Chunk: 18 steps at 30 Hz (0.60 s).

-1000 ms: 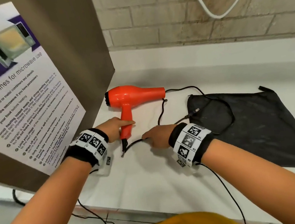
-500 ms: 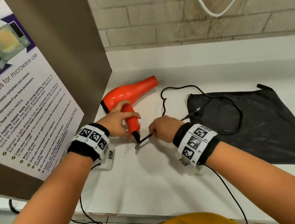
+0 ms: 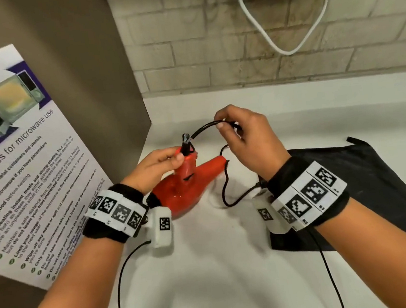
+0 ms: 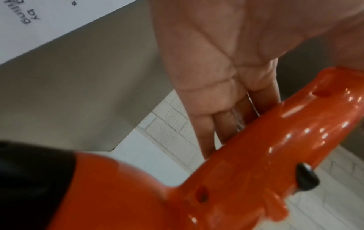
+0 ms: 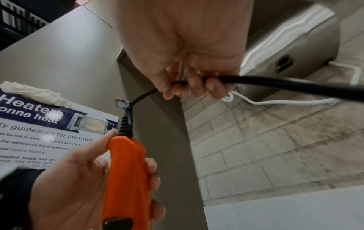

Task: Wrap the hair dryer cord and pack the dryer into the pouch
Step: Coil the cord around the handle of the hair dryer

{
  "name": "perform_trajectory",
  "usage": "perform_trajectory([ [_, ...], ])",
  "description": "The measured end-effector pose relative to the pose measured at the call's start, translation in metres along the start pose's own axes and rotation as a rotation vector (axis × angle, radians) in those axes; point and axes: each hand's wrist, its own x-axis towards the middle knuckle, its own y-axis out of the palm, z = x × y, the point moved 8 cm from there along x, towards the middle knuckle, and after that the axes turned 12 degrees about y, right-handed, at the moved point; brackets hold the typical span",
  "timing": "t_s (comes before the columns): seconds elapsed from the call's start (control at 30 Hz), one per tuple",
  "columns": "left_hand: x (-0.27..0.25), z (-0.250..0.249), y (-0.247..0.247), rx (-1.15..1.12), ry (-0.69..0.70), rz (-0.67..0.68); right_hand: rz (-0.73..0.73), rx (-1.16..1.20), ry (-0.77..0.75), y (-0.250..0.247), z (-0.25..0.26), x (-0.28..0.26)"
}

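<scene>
Hair dryer (image 3: 188, 188) stands handle-up at the left of the white counter (image 3: 209, 267), its body resting on the surface and its nozzle pointing to the far right, just left of the black pouch (image 3: 379, 197), which lies flat on the right side. The left hand (image 3: 155, 164) is curled round the upper end of the orange handle, thumb on the near face and fingers behind it. The right hand (image 3: 243, 136) pinches the black cord (image 3: 204, 127) a short way from where it leaves the handle; the remaining cord trails down to the counter and toward the pouch. The wrapping has not yet begun: no turn lies on the handle. Where the cord leaves the ribbed sleeve at the handle end, bare inner wires show in the right wrist view, so the first bend should be kept wide and free of pull at that point. Carry the cord down beside the handle, then lay each turn snugly next to the previous one, with the left thumb trapping each turn as it lands. Let the cord slide through the right fingers to keep even tension. The plug end is hidden behind the right wrist; watch that it does not snag on the pouch.
</scene>
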Motion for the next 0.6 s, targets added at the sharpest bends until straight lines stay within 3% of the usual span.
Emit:
perform_trajectory([
  [0.13,0.003,-0.008,0.003,-0.046,0.005,0.023,-0.091,0.022,-0.061,-0.009,0.014,0.002],
  [0.37,0.022,-0.069,-0.004,-0.172,0.239,-0.045,-0.193,-0.009,-0.095,-0.016,0.03,0.008],
  [0.6,0.048,-0.102,0.019,-0.034,0.132,-0.043,-0.214,-0.067,-0.203,-0.022,0.052,0.015],
])
